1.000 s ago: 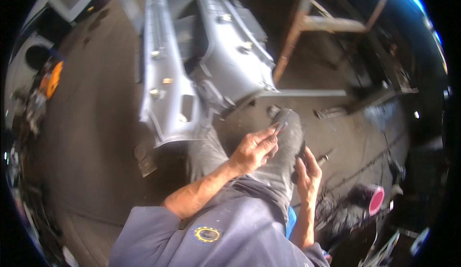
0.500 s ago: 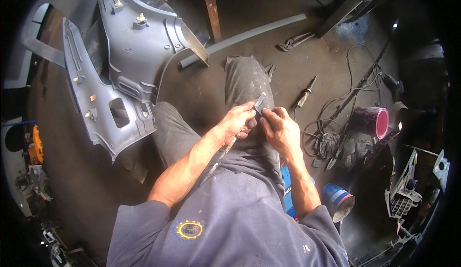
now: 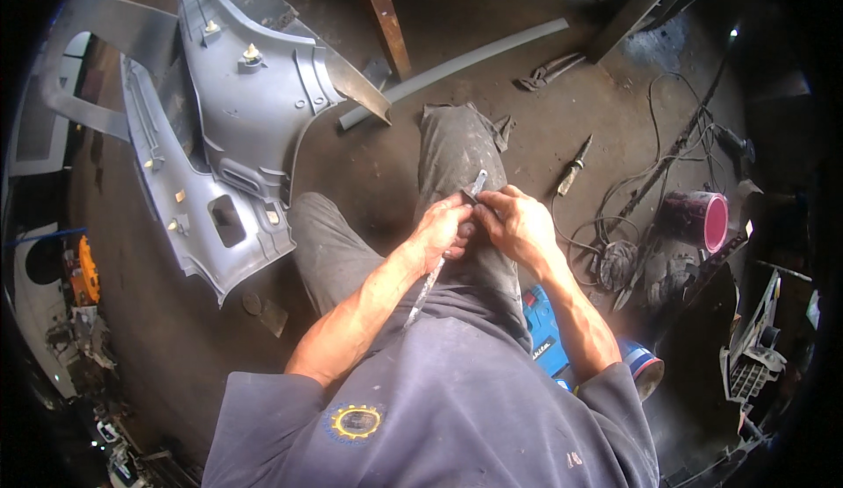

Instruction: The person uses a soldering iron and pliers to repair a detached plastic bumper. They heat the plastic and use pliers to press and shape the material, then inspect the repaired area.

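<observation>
My left hand (image 3: pixel 442 227) is closed around a long thin strip (image 3: pixel 425 295), pale and speckled with white. Its rounded end sticks out beyond my fingers over my right thigh, and its other end runs down toward my shirt. Close beside it, my right hand (image 3: pixel 520 223) pinches a small dark flat piece (image 3: pixel 471 195) against the strip near that end. The piece is mostly covered by my fingers, so its kind does not show. Both hands nearly touch above my lap.
Grey moulded plastic panels (image 3: pixel 250 106) with clips lie at the left. Ahead are a long grey strip (image 3: pixel 457 71) and pliers (image 3: pixel 551 72). A soldering iron (image 3: pixel 575 167), tangled cables (image 3: pixel 654 172), a pink-lined can (image 3: pixel 713 223) and a blue case (image 3: pixel 546 325) lie to the right.
My right hand has moved slightly closer to my left along the strip, and less of the strip's end shows. The whole view has shifted a little; the surrounding things stay put.
</observation>
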{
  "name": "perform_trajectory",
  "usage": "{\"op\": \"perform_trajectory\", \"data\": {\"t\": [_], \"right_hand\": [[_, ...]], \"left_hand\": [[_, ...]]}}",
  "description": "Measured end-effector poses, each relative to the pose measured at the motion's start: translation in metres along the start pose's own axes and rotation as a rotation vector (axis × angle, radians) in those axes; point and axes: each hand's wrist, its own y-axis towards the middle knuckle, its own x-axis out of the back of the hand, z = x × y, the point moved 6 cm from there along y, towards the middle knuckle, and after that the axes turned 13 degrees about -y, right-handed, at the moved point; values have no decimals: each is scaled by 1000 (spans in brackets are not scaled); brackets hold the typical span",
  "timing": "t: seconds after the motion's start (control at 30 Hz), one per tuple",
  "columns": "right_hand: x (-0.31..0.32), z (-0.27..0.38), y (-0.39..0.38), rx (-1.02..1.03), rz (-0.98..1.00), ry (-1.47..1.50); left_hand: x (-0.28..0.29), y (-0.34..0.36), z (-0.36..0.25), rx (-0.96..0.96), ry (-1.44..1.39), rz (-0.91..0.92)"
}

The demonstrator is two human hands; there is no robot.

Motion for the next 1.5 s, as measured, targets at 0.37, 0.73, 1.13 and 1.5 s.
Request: {"op": "perform_trajectory", "data": {"t": [0.37,0.73,1.13,1.5], "right_hand": [[3,1,4,-125,79,38],[-10,-16,17,-118,35,110],[-4,-5,-2,-69,17,-39],[-1,-18,19,-21,-76,-120]], "left_hand": [[0,-11,-11,21,-49,150],[11,6,0,59,11,176],[3,0,1,76,-7,180],[11,7,7,133,-247,269]]}}
